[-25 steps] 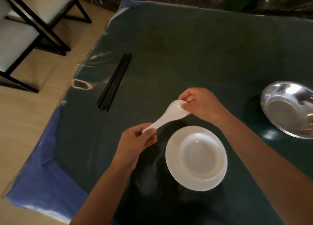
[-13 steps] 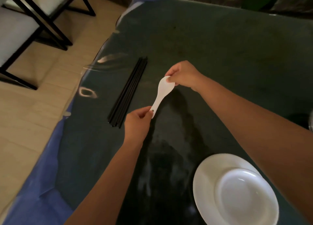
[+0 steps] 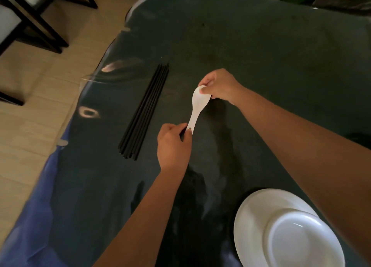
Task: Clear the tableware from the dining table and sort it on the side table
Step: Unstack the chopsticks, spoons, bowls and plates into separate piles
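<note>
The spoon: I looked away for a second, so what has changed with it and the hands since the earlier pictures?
Both hands carried the white spoon away from over the white plate toward the black chopsticks, turning it roughly parallel to them. The left hand still pinches the handle end; the right hand still holds the bowl end. Chopsticks and plate lie unmoved on the table.

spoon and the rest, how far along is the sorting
Done: chopsticks bundled on the table, white plates stacked. In hand: the spoon, left hand pinching its handle, right hand its bowl. Left: setting it down; anything further is out of view.
</note>
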A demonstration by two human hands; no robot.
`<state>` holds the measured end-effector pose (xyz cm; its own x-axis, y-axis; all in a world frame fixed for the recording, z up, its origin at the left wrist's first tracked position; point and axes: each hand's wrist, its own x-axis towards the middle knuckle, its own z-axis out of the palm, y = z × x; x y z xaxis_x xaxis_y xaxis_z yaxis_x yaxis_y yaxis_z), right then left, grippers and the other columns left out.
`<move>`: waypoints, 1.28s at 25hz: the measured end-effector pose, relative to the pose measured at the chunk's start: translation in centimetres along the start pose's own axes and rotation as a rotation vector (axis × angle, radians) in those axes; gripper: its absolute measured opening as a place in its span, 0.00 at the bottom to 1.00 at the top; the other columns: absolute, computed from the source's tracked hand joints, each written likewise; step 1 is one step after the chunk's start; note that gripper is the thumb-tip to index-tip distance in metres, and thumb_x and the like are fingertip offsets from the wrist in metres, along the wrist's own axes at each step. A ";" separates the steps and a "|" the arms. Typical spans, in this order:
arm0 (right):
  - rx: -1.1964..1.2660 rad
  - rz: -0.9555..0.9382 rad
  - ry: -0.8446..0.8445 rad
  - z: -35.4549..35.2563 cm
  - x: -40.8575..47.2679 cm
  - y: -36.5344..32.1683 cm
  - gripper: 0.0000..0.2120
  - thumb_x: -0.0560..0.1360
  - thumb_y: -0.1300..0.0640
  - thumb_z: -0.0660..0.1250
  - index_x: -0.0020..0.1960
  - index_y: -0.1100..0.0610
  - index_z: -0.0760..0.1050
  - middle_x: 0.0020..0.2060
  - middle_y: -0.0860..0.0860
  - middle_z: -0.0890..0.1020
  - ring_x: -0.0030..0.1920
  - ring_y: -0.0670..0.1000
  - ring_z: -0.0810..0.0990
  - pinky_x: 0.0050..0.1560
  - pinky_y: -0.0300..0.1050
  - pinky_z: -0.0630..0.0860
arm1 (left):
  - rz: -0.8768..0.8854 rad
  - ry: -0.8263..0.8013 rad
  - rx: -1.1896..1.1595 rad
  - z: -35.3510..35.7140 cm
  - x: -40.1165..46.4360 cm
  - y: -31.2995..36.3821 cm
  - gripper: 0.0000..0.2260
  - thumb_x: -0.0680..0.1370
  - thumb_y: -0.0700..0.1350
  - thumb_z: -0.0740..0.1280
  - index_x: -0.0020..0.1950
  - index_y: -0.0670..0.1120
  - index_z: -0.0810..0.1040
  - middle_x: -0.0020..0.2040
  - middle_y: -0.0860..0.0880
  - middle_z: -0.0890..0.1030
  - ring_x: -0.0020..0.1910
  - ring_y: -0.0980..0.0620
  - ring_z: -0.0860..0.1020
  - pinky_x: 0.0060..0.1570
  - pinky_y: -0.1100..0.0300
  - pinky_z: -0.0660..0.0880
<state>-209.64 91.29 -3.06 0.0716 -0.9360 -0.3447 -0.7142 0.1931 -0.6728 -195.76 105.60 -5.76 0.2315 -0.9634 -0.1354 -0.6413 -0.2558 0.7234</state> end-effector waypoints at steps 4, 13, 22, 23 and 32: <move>0.037 0.029 0.006 -1.1 -1.1 0.6 0.15 0.71 0.60 0.69 0.57 0.57 0.77 0.51 0.54 0.82 0.48 0.53 0.82 0.46 0.44 0.80 | 0.037 -0.029 0.015 -0.7 -0.1 0.1 0.13 0.77 0.47 0.64 0.60 0.45 0.77 0.51 0.48 0.75 0.42 0.57 0.72 0.34 0.76 0.65; -0.286 -0.225 0.157 -5.1 -17.3 5.4 0.12 0.73 0.56 0.68 0.56 0.55 0.77 0.51 0.54 0.79 0.47 0.52 0.79 0.49 0.46 0.75 | 0.641 -0.042 0.069 -3.1 -9.7 3.2 0.17 0.75 0.48 0.65 0.61 0.42 0.76 0.55 0.46 0.78 0.54 0.52 0.74 0.57 0.65 0.68; -0.341 -0.110 0.299 -0.5 -39.0 13.8 0.20 0.71 0.57 0.71 0.63 0.54 0.75 0.64 0.58 0.73 0.62 0.58 0.73 0.52 0.51 0.78 | 0.941 -0.488 0.410 -2.4 -21.2 1.0 0.30 0.68 0.49 0.75 0.68 0.49 0.70 0.68 0.42 0.71 0.60 0.46 0.76 0.50 0.53 0.79; -0.297 -0.060 0.286 0.1 -39.4 14.2 0.20 0.72 0.57 0.69 0.63 0.54 0.74 0.66 0.58 0.71 0.63 0.57 0.72 0.55 0.51 0.76 | 0.911 -0.486 0.416 -2.3 -21.6 1.0 0.29 0.67 0.47 0.75 0.67 0.49 0.72 0.68 0.42 0.72 0.55 0.47 0.79 0.43 0.54 0.81; 0.157 0.192 0.417 1.3 -38.6 13.8 0.14 0.72 0.62 0.68 0.57 0.55 0.79 0.64 0.51 0.76 0.56 0.53 0.78 0.57 0.49 0.78 | 0.876 -0.320 0.270 0.1 -21.8 1.3 0.15 0.66 0.33 0.75 0.51 0.41 0.82 0.61 0.42 0.79 0.50 0.44 0.82 0.45 0.51 0.80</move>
<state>-221.32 130.49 0.09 -0.3596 -0.9110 -0.2018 -0.5714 0.3860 -0.7242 -201.73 126.26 -1.90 -0.5924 -0.7873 0.1712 -0.6472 0.5915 0.4809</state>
